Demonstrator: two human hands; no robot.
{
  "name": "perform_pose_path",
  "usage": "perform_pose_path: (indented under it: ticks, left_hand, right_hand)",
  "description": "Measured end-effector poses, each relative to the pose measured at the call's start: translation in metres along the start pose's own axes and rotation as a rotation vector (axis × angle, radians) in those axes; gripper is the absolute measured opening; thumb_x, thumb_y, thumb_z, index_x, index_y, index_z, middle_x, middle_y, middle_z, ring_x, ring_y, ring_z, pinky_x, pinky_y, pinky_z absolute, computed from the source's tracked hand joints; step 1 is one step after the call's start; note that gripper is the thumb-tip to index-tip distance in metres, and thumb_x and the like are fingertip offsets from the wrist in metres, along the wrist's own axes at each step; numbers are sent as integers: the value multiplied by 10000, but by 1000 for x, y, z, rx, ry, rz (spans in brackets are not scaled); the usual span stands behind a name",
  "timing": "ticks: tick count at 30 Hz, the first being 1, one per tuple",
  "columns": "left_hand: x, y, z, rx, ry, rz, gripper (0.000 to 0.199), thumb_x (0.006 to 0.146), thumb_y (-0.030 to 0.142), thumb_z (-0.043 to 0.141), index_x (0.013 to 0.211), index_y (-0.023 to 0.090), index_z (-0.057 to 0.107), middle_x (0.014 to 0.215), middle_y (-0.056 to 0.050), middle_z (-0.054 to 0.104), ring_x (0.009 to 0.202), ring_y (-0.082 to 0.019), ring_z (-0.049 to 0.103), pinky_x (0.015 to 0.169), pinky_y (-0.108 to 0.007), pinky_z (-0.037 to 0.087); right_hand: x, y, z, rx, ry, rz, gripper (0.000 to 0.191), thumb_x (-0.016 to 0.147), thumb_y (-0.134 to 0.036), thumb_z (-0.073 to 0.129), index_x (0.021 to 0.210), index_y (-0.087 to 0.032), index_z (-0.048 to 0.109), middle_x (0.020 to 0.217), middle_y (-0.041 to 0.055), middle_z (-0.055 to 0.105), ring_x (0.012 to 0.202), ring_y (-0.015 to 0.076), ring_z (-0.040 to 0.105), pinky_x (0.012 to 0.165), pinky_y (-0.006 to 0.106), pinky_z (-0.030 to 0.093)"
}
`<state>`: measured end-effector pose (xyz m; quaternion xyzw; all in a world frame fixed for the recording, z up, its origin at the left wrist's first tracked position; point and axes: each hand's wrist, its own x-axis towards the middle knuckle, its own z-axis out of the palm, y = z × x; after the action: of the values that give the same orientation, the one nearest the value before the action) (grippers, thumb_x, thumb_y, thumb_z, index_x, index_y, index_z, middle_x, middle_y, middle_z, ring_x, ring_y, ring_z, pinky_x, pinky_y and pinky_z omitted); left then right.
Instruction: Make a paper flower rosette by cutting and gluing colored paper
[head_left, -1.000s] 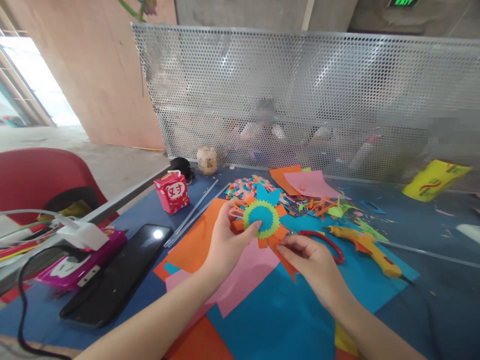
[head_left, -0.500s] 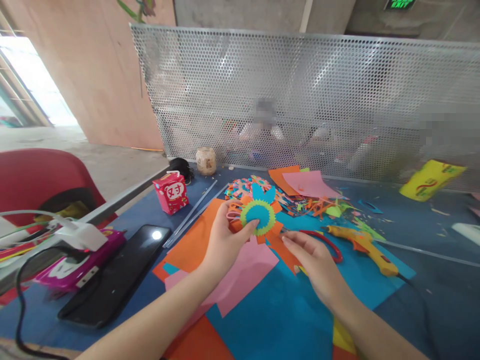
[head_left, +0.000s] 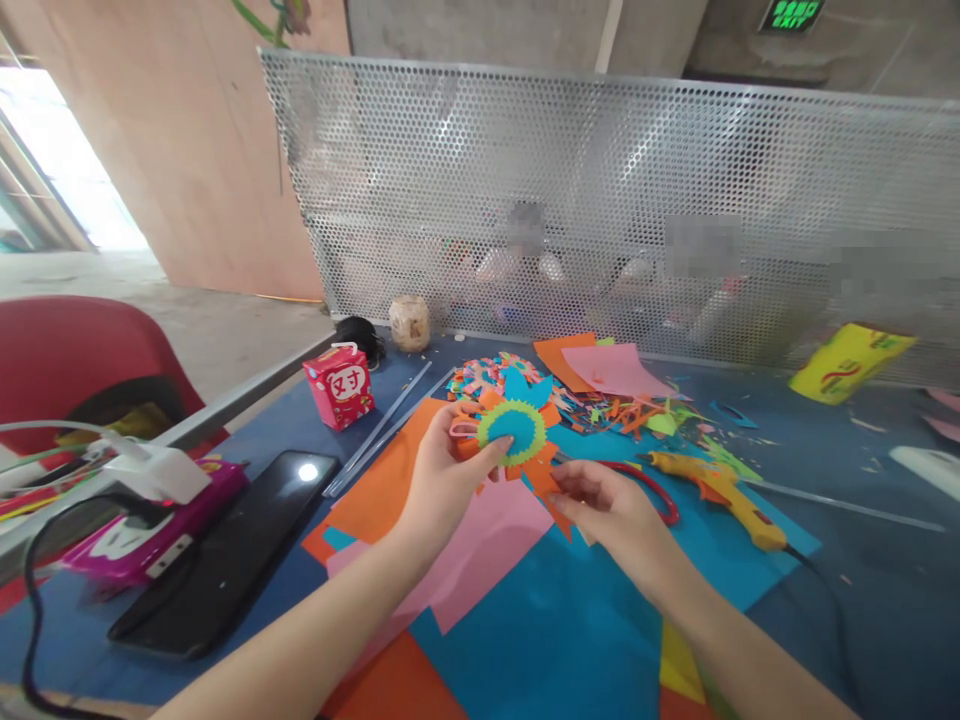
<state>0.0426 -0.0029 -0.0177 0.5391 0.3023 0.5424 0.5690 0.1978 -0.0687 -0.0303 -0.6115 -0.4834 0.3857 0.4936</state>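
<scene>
My left hand (head_left: pixel 450 470) pinches a paper flower (head_left: pixel 513 437) with a blue centre, a lime-green fringed ring and orange petals. Its thumb presses on the blue centre. Two pointed blue paper pieces stick up from the flower's top, and a pink loop shows at its left side. At the lower right, my right hand (head_left: pixel 611 505) has thumb and fingers closed on an orange paper strip (head_left: pixel 546 485) that meets the flower's edge; whether it is joined there I cannot tell. Red-handled scissors (head_left: pixel 660 490) lie just behind the right hand, partly hidden by it.
Coloured sheets (head_left: pixel 555 610) spread under my hands. A yellow glue gun (head_left: pixel 720 495) with its cord lies to the right. Behind are a pile of paper flowers (head_left: pixel 480 378) and paper scraps. At left are a phone (head_left: pixel 225 560), a power strip (head_left: pixel 142 540) and a red drink carton (head_left: pixel 339 385).
My right hand has moved slightly left, its fingers now nearer the flower along the orange strip. The flower has turned a little in my left hand. The whole view has shifted slightly.
</scene>
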Motion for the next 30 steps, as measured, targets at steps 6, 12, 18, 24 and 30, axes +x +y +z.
perform_pose_path:
  ticks: [6, 12, 18, 24, 30]
  left_hand:
    - [0, -1, -3, -3, 26, -49, 295, 682, 242, 678, 859, 197, 446, 680, 55, 524, 443, -98, 566, 391, -213, 430]
    - [0, 0, -4, -34, -6, -52, 285, 690, 225, 671, 839, 195, 431, 656, 46, 549, 424, -88, 539, 390, -212, 416]
    - [1, 0, -2, -126, 39, -161, 299, 638, 247, 720, 790, 174, 473, 723, 24, 582, 456, -85, 549, 400, -216, 428]
    - [-1, 4, 0, -176, 66, -268, 323, 590, 241, 751, 789, 164, 508, 787, 14, 580, 567, -97, 587, 444, -208, 454]
    - [0, 5, 1, -187, 83, -273, 340, 562, 235, 764, 761, 159, 500, 759, 20, 572, 490, -72, 541, 410, -213, 425]
  right_hand:
    - [1, 3, -1, -41, -39, -13, 148, 643, -301, 605, 744, -193, 595, 584, -36, 531, 427, 87, 422, 381, 226, 297]
    - [0, 0, 1, -49, -42, -5, 144, 618, -303, 612, 700, -193, 569, 631, -24, 544, 473, 95, 444, 387, 219, 304]
    - [0, -1, 0, -43, -37, 3, 176, 635, -329, 620, 742, -193, 586, 617, -23, 550, 494, 110, 475, 398, 222, 314]
    - [-1, -1, -1, -9, -27, 8, 207, 621, -328, 634, 780, -197, 616, 718, 15, 616, 629, 158, 556, 451, 235, 366]
    - [-2, -1, -1, 66, -4, 41, 294, 612, -359, 639, 868, -216, 642, 815, 21, 654, 651, 167, 579, 455, 245, 378]
